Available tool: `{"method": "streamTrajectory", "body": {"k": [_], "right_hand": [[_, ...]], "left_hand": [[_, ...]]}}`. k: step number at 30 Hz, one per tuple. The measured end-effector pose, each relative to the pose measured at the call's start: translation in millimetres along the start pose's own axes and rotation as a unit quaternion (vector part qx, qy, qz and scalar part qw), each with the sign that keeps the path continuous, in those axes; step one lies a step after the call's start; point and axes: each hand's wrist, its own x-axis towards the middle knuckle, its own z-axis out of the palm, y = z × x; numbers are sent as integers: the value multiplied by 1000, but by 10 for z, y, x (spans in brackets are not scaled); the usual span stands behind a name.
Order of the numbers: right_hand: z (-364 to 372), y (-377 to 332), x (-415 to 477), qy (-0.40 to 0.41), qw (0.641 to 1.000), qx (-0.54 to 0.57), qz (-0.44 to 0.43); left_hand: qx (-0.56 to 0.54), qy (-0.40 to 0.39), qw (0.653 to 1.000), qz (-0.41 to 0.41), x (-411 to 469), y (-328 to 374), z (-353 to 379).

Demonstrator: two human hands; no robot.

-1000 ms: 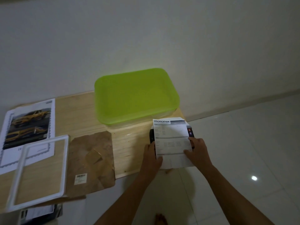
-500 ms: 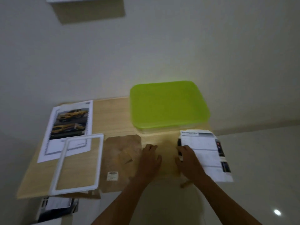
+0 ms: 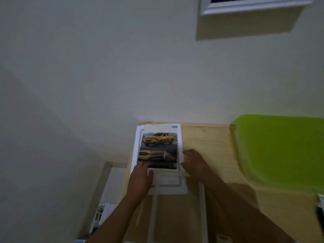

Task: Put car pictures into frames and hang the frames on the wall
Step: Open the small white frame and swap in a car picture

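A car picture [image 3: 158,149] showing two yellow cars lies at the table's far left corner, on top of another white sheet [image 3: 137,137] that pokes out on its left. My left hand [image 3: 140,178] holds the picture's lower left corner. My right hand [image 3: 193,162] has its fingers curled at the picture's right edge. Just nearer to me lies an empty white picture frame [image 3: 202,207], partly under my forearms. Another white frame [image 3: 254,7] hangs on the wall at the upper right. The view is blurred.
A lime-green lidded box [image 3: 280,151] stands on the wooden table [image 3: 206,137] to the right. A brown backing board [image 3: 245,199] lies under my right arm. Papers [image 3: 102,212] lie on the floor beside the table's left edge. The white wall rises directly behind.
My head has turned left and up. Both hands have left the specification sheet at the right and moved left across the table to the car picture.
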Motion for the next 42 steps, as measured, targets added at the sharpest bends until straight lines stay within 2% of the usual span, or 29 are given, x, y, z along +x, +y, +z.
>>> {"method": "streamTrajectory", "body": {"k": [6, 10, 15, 20, 22, 27, 33, 37, 42], "right_hand": [[151, -271, 823, -9, 1000, -24, -12], [167, -272, 1169, -20, 996, -92, -2], [164, -275, 1358, -66, 985, -160, 25], [148, -348, 1385, -72, 986, -152, 24], [153, -384, 1360, -64, 990, -122, 23], [181, -480, 1231, 4, 998, 51, 34], [210, -577, 890, 99, 967, 216, 93], [171, -579, 716, 94, 965, 231, 78], [24, -700, 633, 83, 943, 317, 56]], "left_hand": [[11, 10, 999, 28, 422, -461, -34], [44, -46, 996, 56, 586, -555, 130], [98, -84, 989, 74, 657, -671, 279], [153, -105, 981, 51, 695, -658, 253], [156, -112, 980, 42, 694, -654, 226], [160, -140, 977, 21, 731, -624, 213], [120, -124, 983, 57, 709, -598, 193], [128, -131, 982, 39, 729, -517, 138], [-1, -48, 998, 43, 737, -314, 21]]}}
